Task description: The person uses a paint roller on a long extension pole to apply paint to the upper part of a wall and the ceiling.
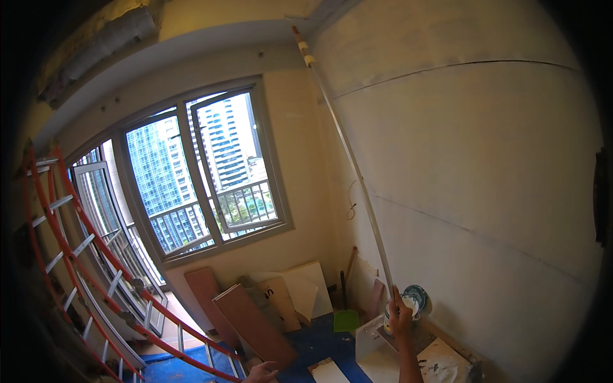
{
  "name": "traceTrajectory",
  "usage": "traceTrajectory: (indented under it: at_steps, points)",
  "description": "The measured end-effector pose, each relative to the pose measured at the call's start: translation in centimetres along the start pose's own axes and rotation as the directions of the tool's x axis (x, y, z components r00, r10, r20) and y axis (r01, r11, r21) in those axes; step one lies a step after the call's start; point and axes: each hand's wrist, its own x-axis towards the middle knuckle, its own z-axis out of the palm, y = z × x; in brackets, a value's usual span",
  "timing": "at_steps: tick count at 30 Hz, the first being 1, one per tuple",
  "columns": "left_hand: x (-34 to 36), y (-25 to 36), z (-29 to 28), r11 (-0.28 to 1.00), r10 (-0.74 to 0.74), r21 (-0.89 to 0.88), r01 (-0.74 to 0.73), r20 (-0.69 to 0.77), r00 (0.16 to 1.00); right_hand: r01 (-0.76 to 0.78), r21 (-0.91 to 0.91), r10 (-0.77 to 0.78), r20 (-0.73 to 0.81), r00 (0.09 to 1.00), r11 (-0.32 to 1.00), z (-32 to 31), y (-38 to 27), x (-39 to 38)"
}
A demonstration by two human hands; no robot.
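Observation:
My right hand (400,315) is closed around the lower end of a long, pale pole (356,167). The pole leans up and away to the left, and its brownish, tape-wrapped top (302,46) is close to the ceiling corner; what is fixed there is too small to make out. Just behind this hand stands a bucket (416,297) with white and dark green smears around its rim. My left hand (262,371) shows only partly at the lower edge, its fingers loosely stretched to the right and nothing seen in them.
An orange ladder (108,255) fills the left side. Boards (252,322) lean below the open window (236,159), near a green dustpan (346,321). Blue sheeting (313,341) covers the floor. A white-smeared board (444,364) lies beside the right wall (472,166), which has dark seams.

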Motion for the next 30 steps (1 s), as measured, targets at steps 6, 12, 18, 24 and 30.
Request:
traceTrajectory:
  at_steps: [6,12,18,24,30]
  points:
    - [0.7,-2.3,1.1,0.994,0.098,0.045,-0.098,-0.004,0.995,-0.015,0.025,0.014,0.046,0.999,1.000,0.3,-0.5,1.6]
    - [1.3,-0.3,1.6,0.984,0.151,-0.070,-0.162,-0.140,0.979,0.179,-0.056,-0.183,-0.065,0.981,0.982,-0.5,1.9,0.2]
    - [1.1,-0.8,1.9,0.994,0.106,-0.008,-0.109,-0.194,0.975,0.144,-0.130,-0.147,-0.012,0.989,0.981,-2.9,-1.9,6.8]
    - [3.4,-3.1,3.5,0.954,0.164,-0.228,-0.193,-0.139,0.977,0.142,-0.074,-0.145,-0.030,0.989,0.987,-2.7,-9.2,11.3]
    - [0.5,2.0,2.9,0.975,0.183,-0.086,-0.204,-0.205,0.961,0.260,-0.066,-0.263,-0.038,0.964,0.963,0.5,-16.3,24.7]
